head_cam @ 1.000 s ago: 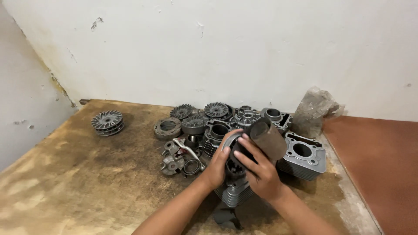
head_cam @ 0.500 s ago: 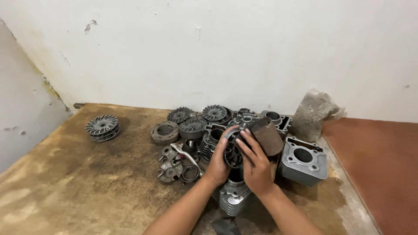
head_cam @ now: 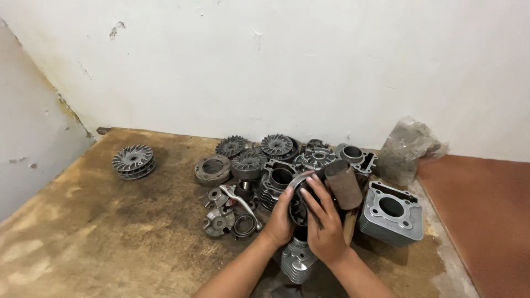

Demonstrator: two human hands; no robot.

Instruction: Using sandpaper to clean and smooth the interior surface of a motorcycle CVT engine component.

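My left hand (head_cam: 280, 221) and my right hand (head_cam: 326, 223) both grip a dark round metal engine part (head_cam: 298, 201) held just above the floor. My right hand also clamps a rusty brown cylinder sleeve (head_cam: 343, 184) against its thumb side. Below the hands stands a finned silver engine cylinder (head_cam: 297, 262). A pile of grey engine parts (head_cam: 276, 160) lies right behind the hands.
A silver cylinder block (head_cam: 391, 212) sits to the right. A finned pulley disc (head_cam: 133, 160) lies alone at the left. A crumpled plastic bag (head_cam: 409, 146) leans on the white wall. A red floor strip (head_cam: 486, 221) borders the brown floor on the right.
The view has tilted, so the hands and parts sit a little lower and farther right in the frame. Both hands keep their hold on the round part and sleeve.
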